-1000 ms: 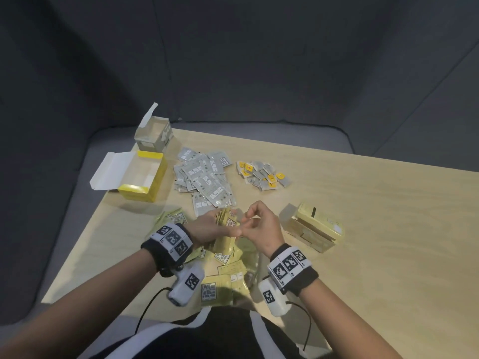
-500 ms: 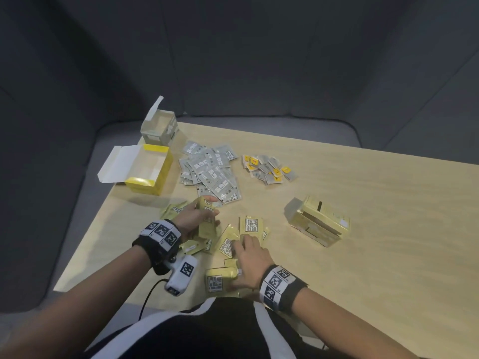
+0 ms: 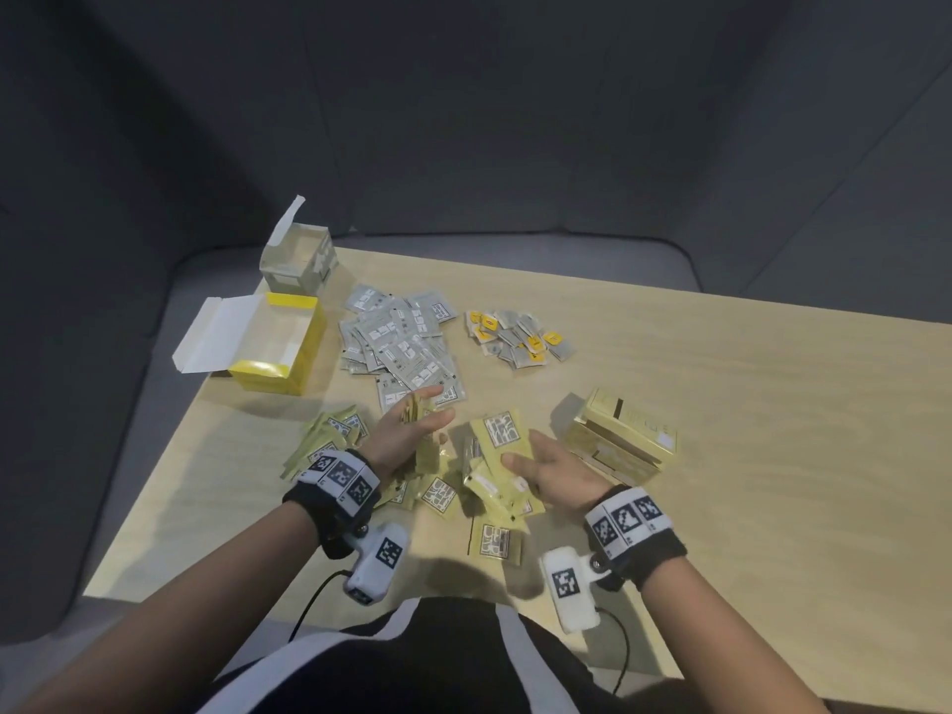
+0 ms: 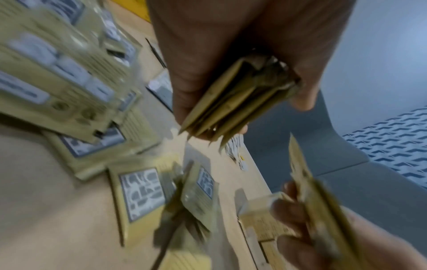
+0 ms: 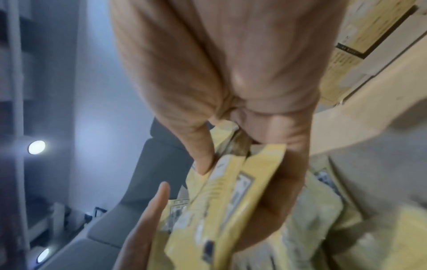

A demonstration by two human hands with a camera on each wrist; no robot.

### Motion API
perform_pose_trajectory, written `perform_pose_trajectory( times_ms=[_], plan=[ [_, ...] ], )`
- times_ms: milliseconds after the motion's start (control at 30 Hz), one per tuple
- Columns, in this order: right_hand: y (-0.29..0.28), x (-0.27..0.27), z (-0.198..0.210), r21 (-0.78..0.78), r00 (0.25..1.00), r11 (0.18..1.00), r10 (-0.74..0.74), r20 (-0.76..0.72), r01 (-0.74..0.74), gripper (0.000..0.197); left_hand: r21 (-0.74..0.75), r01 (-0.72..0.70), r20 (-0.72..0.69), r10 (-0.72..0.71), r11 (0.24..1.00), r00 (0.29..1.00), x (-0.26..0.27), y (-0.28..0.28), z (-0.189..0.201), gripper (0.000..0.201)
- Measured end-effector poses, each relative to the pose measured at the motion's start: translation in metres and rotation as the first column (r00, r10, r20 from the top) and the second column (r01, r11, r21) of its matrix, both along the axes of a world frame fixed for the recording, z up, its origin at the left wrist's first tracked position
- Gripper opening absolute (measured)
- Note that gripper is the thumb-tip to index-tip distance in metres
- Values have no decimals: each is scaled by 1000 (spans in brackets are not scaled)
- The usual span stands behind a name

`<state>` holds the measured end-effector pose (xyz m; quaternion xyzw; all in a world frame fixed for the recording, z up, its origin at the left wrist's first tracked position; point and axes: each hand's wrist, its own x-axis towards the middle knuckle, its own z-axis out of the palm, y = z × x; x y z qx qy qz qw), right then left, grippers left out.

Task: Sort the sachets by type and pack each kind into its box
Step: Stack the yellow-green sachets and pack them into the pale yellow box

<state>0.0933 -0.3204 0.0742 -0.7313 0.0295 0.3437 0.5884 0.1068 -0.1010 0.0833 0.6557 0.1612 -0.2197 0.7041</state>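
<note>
Pale-yellow sachets (image 3: 497, 430) | left hand (image 3: 412, 430) grip closed around a gathered stack | right hand (image 3: 554, 463) grip pinching more, likely to merge | pale-yellow box (image 3: 626, 435) beside on worktop (image 3: 747, 456)

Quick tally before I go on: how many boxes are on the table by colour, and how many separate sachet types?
Bright yellow box, open: 1
Grey-white box, open: 1
Pale yellow box, lying near the right hand: 1
Boxes total: 3

Sachet types: 3
Grey sachets
Small grey-and-yellow sachets
Pale yellow sachets
</note>
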Motion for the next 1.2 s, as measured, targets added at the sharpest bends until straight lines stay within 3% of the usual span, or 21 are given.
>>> perform_pose_trajectory(
  times_ms=[133, 233, 300, 433, 533, 600, 667, 733, 800, 900, 967, 1033, 1100, 1133, 1200],
  plan=[
    [9, 5, 19, 184, 997, 981, -64, -31, 69, 29, -77, 86, 19, -85, 993, 996, 3, -26, 5, 61],
    [18, 5, 22, 182, 997, 981, -72, 33, 65, 24, -24, 114, 71, -112, 993, 991, 7, -44, 12, 23],
    [19, 4, 22, 182, 995, 981, -81, 63, 69, 21, -36, 54, 59, -52, 998, 997, 12, -49, 11, 15],
    [8, 3, 21, 163, 985, 975, -160, 60, 148, 24, -234, -184, -48, 178, 955, 983, 18, -45, 12, 27],
    [-7, 3, 29, 100, 939, 944, -325, 114, 315, 26, -209, -305, -122, 285, 929, 951, 24, -34, 13, 24],
    [-12, 7, 38, 33, 871, 893, -446, 204, 449, 37, -131, -240, -141, 222, 962, 965, 25, -28, 11, 23],
    [-13, 13, 41, -53, 829, 865, -459, 320, 500, 62, -120, -116, -161, 96, 986, 982, 20, -28, 12, 29],
    [-6, 15, 44, -75, 829, 873, -425, 364, 481, 69, -125, 6, -79, -16, 992, 997, 13, -35, 14, 37],
    [2, 17, 41, -79, 869, 900, -388, 306, 430, 73, -56, 102, 27, -101, 993, 995, 9, -44, 18, 45],
    [11, 16, 42, -69, 906, 935, -317, 281, 349, 50, 48, 85, 54, -88, 995, 995, 16, -49, 11, 65],
    [11, 16, 41, -26, 932, 962, -255, 257, 271, 32, 103, 32, -2, -32, 994, 999, 22, -46, 6, 77],
    [8, 15, 38, 0, 937, 978, -199, 288, 208, 20, 134, 15, -34, -10, 991, 999, 25, -41, 5, 65],
    [3, 16, 34, -52, 872, 975, -170, 459, 217, 10, 167, 52, -62, -42, 984, 997, 26, -35, 9, 59],
    [1, 17, 32, -100, 806, 961, -158, 571, 259, 11, 140, 72, -97, -59, 987, 993, 27, -33, 11, 70],
    [1, 17, 31, -147, 658, 935, -110, 745, 323, 17, -22, 76, -161, -79, 997, 984, 27, -32, 13, 80]
  ],
)
